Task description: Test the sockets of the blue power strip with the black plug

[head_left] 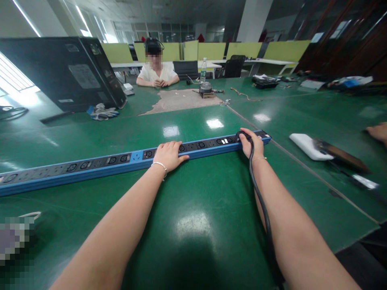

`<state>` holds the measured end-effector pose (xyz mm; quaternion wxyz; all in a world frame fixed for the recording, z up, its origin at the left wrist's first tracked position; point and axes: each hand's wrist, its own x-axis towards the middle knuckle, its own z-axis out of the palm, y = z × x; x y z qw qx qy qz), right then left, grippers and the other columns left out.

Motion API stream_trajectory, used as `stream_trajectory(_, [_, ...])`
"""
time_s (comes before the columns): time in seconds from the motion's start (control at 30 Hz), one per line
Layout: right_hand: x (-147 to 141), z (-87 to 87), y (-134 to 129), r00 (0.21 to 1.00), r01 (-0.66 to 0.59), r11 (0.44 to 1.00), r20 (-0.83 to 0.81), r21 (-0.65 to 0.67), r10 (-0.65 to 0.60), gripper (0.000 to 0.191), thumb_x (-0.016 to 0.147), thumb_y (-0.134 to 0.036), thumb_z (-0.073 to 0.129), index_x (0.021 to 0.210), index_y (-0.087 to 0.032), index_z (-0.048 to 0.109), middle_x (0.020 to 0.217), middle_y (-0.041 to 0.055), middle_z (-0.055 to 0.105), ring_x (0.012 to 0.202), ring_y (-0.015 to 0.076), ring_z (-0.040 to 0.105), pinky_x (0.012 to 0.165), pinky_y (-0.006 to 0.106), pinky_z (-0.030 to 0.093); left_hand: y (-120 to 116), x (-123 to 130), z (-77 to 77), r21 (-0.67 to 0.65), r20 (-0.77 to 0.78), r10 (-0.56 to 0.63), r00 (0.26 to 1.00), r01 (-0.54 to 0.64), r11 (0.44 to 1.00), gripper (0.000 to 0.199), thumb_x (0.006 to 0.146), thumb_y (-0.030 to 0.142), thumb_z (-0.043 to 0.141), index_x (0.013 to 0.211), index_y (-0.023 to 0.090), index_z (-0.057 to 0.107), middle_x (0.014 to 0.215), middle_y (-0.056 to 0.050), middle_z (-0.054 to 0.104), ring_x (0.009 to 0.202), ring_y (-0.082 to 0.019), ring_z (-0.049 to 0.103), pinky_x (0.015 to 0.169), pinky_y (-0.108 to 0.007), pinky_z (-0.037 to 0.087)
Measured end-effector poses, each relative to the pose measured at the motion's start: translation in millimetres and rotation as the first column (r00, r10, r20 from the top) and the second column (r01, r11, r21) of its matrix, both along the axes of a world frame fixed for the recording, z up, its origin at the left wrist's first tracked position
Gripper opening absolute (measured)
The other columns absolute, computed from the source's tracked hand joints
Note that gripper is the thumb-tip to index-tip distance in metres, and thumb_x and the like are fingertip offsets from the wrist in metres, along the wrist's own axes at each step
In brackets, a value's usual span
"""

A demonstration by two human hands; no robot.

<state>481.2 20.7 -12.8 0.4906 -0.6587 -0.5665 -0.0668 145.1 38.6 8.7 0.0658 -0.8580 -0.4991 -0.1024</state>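
A long blue power strip (141, 164) with black sockets lies across the green table, its left end running out of the frame. Over its middle rests my left hand (169, 156), fingers across the top and far edge, thumb along the near side, gripping it. My right hand (253, 144) is closed around a black plug (241, 135) at the strip's right end. Whether the plug is fully seated in a socket cannot be made out. From the plug a black power cord (256, 189) hangs down along my right forearm.
A black computer case (75, 74) stands at the far left, gloves (102, 112) beside it. A person (157, 72) sits across the table (193, 225). At right lie a white object (308, 146) and a brown flat object (343, 155); another person's hand (377, 131) shows at the right edge.
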Motion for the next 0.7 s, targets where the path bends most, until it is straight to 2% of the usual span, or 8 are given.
stream_trajectory(0.17, [0, -0.1, -1, 0.996, -0.032, 0.998, 0.085, -0.056, 0.037, 0.035, 0.08, -0.038, 0.048, 0.105, -0.021, 0.066, 0.109, 0.0085, 0.067, 0.104, 0.0268, 0.06, 0.092, 0.042, 0.045, -1, 0, 0.2, 0.01, 0.0, -0.008, 1.0, 0.008, 1.0, 0.067, 0.082, 0.064, 0.037, 0.131, 0.018, 0.041, 0.122, -0.012, 0.056, 0.114, -0.028, 0.049, 0.093, -0.041, 0.034])
stream_trajectory(0.33, [-4, -5.8, -4, 0.994, 0.014, 0.998, 0.107, -0.067, -0.006, 0.035, 0.082, -0.037, 0.046, 0.108, -0.022, 0.064, 0.109, 0.0088, 0.067, 0.113, 0.0269, 0.055, 0.1, 0.05, 0.035, -2, 0, 0.6, 0.011, -0.003, -0.001, 1.0, 0.001, 1.0, 0.066, 0.083, 0.063, 0.037, 0.131, 0.019, 0.041, 0.124, -0.011, 0.055, 0.114, -0.027, 0.048, 0.094, -0.04, 0.034])
stream_trajectory(0.4, [-6, -8.2, -4, 0.995, 0.024, 0.998, 0.102, -0.055, -0.018, 0.034, 0.083, -0.037, 0.046, 0.109, -0.023, 0.063, 0.11, 0.0079, 0.067, 0.112, 0.0262, 0.056, 0.102, 0.052, 0.032, -2, 0, 1.3, 0.009, -0.002, -0.001, 1.0, 0.001, 1.0, 0.066, 0.083, 0.063, 0.037, 0.131, 0.018, 0.041, 0.124, -0.012, 0.055, 0.114, -0.027, 0.049, 0.094, -0.04, 0.034])
stream_trajectory(0.53, [-7, -10.0, -2, 0.996, 0.022, 0.999, 0.082, -0.035, -0.02, 0.033, 0.082, -0.039, 0.047, 0.106, -0.026, 0.064, 0.106, 0.006, 0.068, 0.104, 0.0248, 0.06, 0.101, 0.051, 0.033, -2, 0, 2.2, -0.009, -0.001, 0.003, 1.0, -0.003, 1.0, 0.067, 0.082, 0.063, 0.037, 0.132, 0.019, 0.04, 0.125, -0.012, 0.055, 0.115, -0.028, 0.048, 0.095, -0.04, 0.033])
stream_trajectory(0.6, [-5, -7.9, 0, 0.998, 0.015, 1.0, 0.053, -0.001, -0.015, 0.032, 0.082, -0.042, 0.048, 0.103, -0.025, 0.065, 0.105, 0.0059, 0.069, 0.102, 0.0244, 0.06, 0.1, 0.05, 0.034, -2, 0, 2.1, -0.016, -0.001, 0.01, 1.0, -0.01, 1.0, 0.067, 0.082, 0.064, 0.038, 0.132, 0.02, 0.04, 0.126, -0.012, 0.054, 0.115, -0.027, 0.048, 0.095, -0.04, 0.033])
stream_trajectory(0.7, [2, -1.7, 4, 0.997, 0.033, 0.983, -0.078, 0.179, -0.019, 0.038, 0.085, -0.045, 0.043, 0.106, -0.021, 0.064, 0.108, 0.0074, 0.066, 0.102, 0.0231, 0.06, 0.097, 0.046, 0.04, -1, 0, 1.6, -0.006, -0.001, 0.006, 1.0, -0.006, 1.0, 0.067, 0.082, 0.064, 0.037, 0.132, 0.019, 0.04, 0.125, -0.012, 0.055, 0.115, -0.027, 0.048, 0.095, -0.04, 0.033])
